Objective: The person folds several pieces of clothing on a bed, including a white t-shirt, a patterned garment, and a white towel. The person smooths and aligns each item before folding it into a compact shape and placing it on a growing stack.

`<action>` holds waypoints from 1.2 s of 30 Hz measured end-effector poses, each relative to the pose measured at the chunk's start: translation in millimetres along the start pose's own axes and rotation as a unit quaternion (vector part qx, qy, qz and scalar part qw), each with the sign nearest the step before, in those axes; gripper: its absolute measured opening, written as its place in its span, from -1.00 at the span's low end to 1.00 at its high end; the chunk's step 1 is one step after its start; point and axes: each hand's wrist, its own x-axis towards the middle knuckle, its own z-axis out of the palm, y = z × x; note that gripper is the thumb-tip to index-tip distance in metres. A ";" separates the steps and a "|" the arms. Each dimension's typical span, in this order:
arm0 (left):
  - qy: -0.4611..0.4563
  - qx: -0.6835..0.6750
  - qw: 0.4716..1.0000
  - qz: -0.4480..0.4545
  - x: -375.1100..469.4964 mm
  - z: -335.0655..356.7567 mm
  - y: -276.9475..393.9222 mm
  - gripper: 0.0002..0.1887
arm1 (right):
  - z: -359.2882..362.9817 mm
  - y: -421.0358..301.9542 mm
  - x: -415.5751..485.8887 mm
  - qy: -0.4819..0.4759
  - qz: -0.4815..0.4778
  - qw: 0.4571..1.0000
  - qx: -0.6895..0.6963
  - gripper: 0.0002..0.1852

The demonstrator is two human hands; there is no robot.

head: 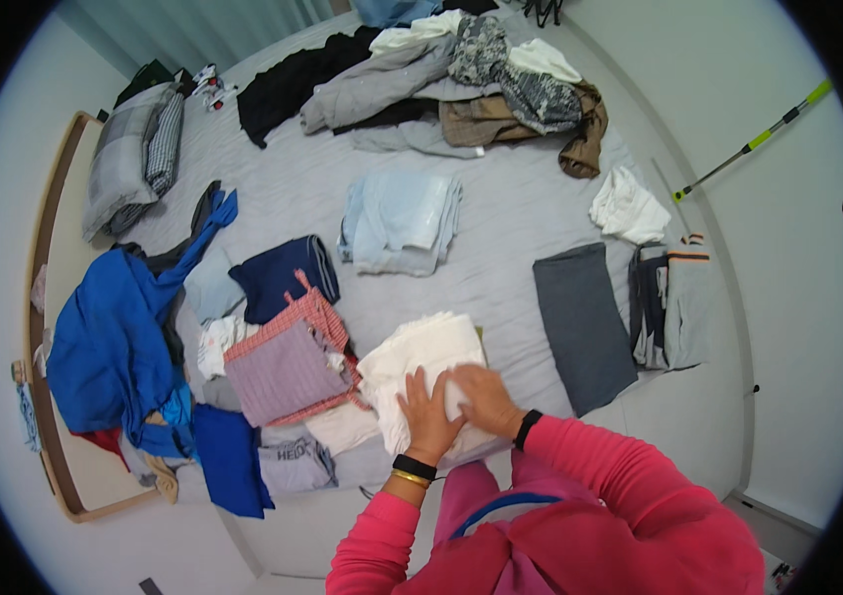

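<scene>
A folded white cloth garment (425,346) lies on the bed's near edge. My left hand (429,416) rests on it with the fingers spread. My right hand (485,398) touches the same garment just to the right, its fingertips close to my left hand; whether it pinches the cloth cannot be told. Left of the garment lie a folded mauve cloth (287,372) and a red checked cloth (328,316) under it. Farther off, a folded light blue garment (399,223) sits mid-bed. To the right is a folded dark grey cloth (585,327).
Loose clothes, among them a grey garment (377,82), are heaped across the far side. A blue garment (113,327) is piled at the left. Folded grey clothes (687,312) and a crumpled white cloth (628,204) lie at the right edge. A pole (749,145) leans by the wall.
</scene>
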 end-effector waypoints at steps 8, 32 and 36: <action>-0.061 0.055 0.990 -0.110 20.8 49.8 -41.5 0.26 | 27.3 41.9 0.7 -0.216 -0.007 0.972 -0.094 -0.32; -0.079 -0.497 0.779 -0.373 332.2 142.6 51.6 -0.20 | -280.5 277.2 241.8 0.156 0.389 0.812 0.406 -0.83; -0.072 -0.461 0.774 -0.429 352.0 169.7 36.7 -0.14 | -278.3 313.2 282.7 0.255 0.419 0.784 0.381 -0.77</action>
